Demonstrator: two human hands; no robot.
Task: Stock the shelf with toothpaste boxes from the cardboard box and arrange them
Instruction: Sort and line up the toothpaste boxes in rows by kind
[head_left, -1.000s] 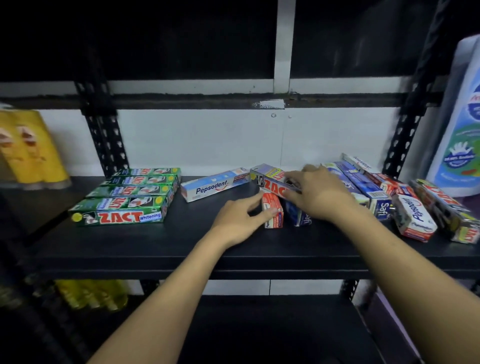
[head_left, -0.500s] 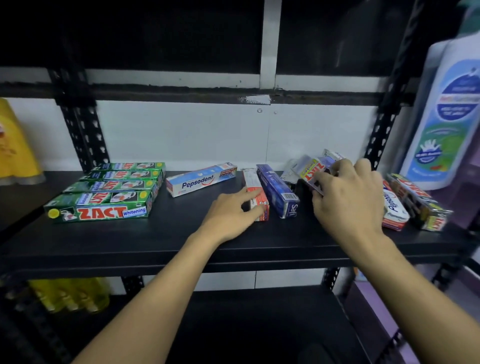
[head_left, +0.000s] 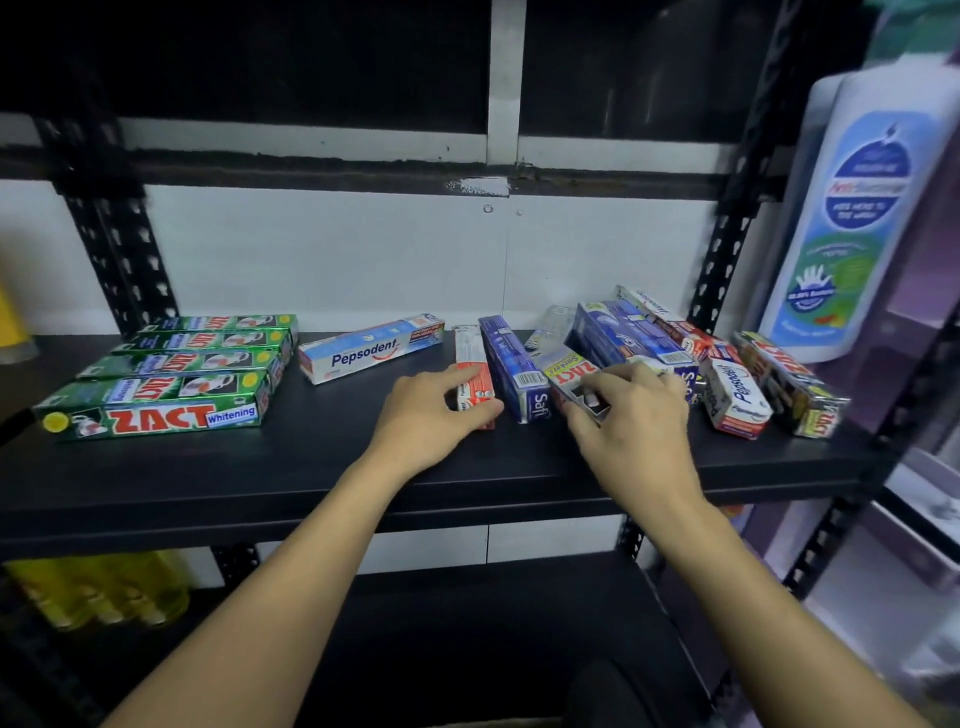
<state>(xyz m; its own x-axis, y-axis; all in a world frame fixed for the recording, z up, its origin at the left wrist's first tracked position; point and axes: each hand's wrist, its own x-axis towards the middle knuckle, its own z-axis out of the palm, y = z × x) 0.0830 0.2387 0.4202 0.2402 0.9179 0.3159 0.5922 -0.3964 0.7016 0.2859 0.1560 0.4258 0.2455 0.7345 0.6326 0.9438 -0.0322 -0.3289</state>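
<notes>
Pinching the near end of the red box (head_left: 468, 351) between left hand (head_left: 428, 418) thumb and fingers, curling right hand (head_left: 636, 415) fingers round the silver Zact box (head_left: 571, 370), both midway along the shelf (head_left: 260, 467) flanking the Safi box (head_left: 511, 364), and judging these cartons light, stiff but crushable, best taken across the narrow sides.
</notes>
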